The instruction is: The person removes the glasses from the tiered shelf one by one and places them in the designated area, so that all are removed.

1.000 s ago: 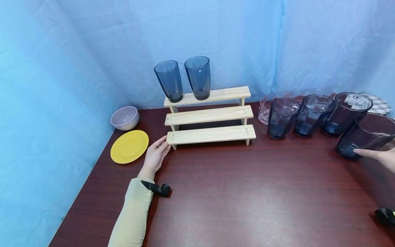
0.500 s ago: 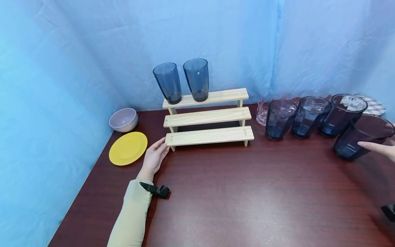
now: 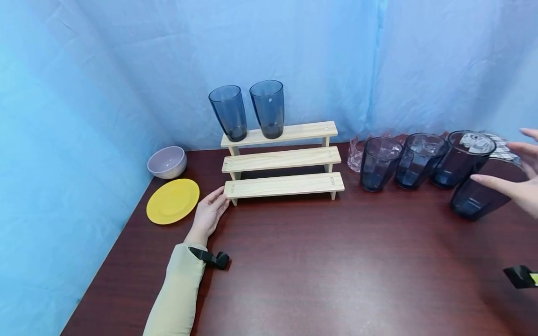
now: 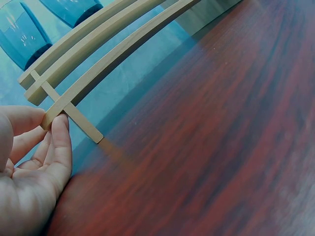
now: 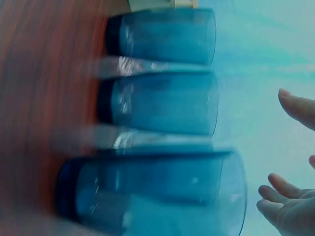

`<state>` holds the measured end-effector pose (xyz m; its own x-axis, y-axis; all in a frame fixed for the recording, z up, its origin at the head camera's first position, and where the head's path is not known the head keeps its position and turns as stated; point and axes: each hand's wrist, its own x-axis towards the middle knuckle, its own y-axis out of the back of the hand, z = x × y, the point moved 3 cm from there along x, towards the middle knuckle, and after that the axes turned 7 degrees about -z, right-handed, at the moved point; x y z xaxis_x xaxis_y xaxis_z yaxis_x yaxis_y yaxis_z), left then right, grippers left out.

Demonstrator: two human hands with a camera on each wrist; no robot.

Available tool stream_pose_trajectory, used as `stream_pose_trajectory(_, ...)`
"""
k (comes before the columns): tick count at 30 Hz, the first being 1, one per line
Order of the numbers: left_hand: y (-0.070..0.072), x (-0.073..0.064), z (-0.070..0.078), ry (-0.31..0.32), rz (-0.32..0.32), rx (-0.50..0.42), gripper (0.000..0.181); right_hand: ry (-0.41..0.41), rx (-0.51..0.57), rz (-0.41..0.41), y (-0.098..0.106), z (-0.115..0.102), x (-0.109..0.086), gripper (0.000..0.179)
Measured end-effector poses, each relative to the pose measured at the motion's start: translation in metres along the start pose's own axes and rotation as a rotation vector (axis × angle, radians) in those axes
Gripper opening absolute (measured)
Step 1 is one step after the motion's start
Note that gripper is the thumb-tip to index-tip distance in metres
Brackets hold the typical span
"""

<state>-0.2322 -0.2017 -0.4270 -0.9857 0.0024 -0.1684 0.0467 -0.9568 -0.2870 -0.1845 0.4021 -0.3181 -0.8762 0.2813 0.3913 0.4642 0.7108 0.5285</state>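
A three-tier wooden shelf (image 3: 283,185) stands at the back of the table. My left hand (image 3: 208,215) pinches the left end of its lowest board between thumb and fingers, as the left wrist view confirms. Two blue glass tumblers (image 3: 269,112) stand upright on the left half of the top tier. My right hand (image 3: 523,184), fingers spread and holding nothing, hovers at the right edge beside and partly in front of the nearest tumbler (image 3: 475,198). Further blue tumblers (image 3: 380,165) stand in a row to its left. In the right wrist view the fingers are apart from the tumblers (image 5: 162,103).
Clear small glasses (image 3: 355,156) stand behind the row of tumblers, partly hidden. A checked round item (image 3: 504,145) lies at the back right. At the left are a pale bowl (image 3: 167,162) and a yellow plate (image 3: 173,201). A blue curtain (image 3: 315,60) hangs behind the table.
My right hand has let go of the nearest tumbler and risen away from it, its fingers spreading. The left hand stays on the shelf. The view has shifted slightly.
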Motion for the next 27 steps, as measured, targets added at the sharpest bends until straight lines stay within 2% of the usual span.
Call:
stream_pose_trajectory(1,0.000,0.000,0.000,0.002,0.003,0.001,0.046,0.013,-0.005,-0.028,-0.003,-0.032,-0.009,0.083)
stream_pose_trajectory(3,0.000,0.000,0.000,0.002,0.007,0.004,0.046,0.038,-0.042,-0.106,-0.009,-0.052,-0.012,0.083)
stream_pose_trajectory(6,0.000,0.000,0.001,0.003,0.007,0.014,0.045,0.054,-0.094,-0.221,-0.020,-0.069,-0.011,0.086)
stream_pose_trajectory(9,-0.001,0.000,0.001,0.000,0.001,0.021,0.045,0.060,-0.095,-0.295,-0.033,-0.082,-0.007,0.088)
stream_pose_trajectory(20,-0.002,0.000,0.000,0.002,-0.009,0.021,0.046,0.160,0.070,-0.413,-0.091,-0.135,0.003,0.086)
stream_pose_trajectory(27,-0.002,-0.001,-0.001,0.011,-0.002,0.019,0.046,0.271,0.016,-0.455,-0.131,-0.158,0.011,0.083)
